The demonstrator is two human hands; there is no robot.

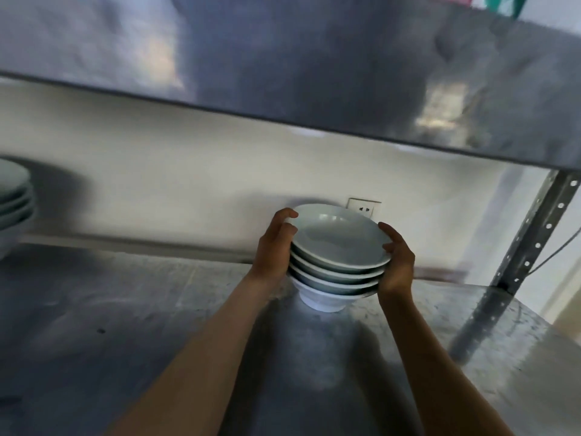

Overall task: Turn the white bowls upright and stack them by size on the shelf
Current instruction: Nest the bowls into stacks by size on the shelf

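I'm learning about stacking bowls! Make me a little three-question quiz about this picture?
1. True or false: the bowls in the held stack sit upright.
2. Which hands grip that stack? A) left hand only B) right hand only C) both
3. Fill in: a second stack of bowls stands at the far ____ of the shelf.

Key: 1 true; 2 C; 3 left.

- A stack of bowls (pixel 339 259) stands upright on the shelf (pixel 125 325), before a wall socket (pixel 364 209).
- The left hand (pixel 273 247) and right hand (pixel 396 262) flank it.
- A second stack (pixel 14 202) sits far left.
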